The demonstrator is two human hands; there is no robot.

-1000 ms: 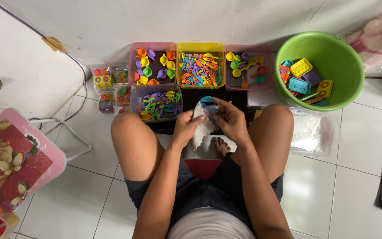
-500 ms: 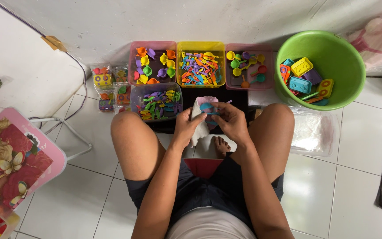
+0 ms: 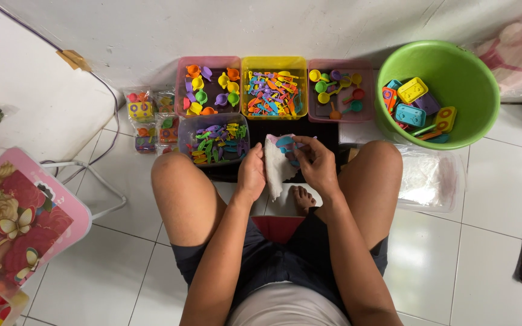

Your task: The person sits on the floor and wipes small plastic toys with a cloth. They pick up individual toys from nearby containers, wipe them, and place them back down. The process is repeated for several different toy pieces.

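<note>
Down on the floor [image 3: 454,253], between the knees, the left hand [image 3: 252,175] has its fingers curled shut on the edge of a white cloth [image 3: 275,166]. The right hand [image 3: 315,162] pinches a small blue toy piece [image 3: 286,143] against the top of that cloth, fingers bent tight around it. Just in front sit a clear tub [image 3: 214,140] of mixed little toys, a pink tub [image 3: 208,84] of tiny cups, a yellow tub [image 3: 273,90] of tiny tools and another pink tub [image 3: 338,90] of small pans. To the right stands a green bucket [image 3: 448,78] holding bigger toy pieces. Small clear packets [image 3: 150,119] of toys lie left of the tubs, and a pink box [image 3: 22,214] with flower and butterfly pictures sits far left.
</note>
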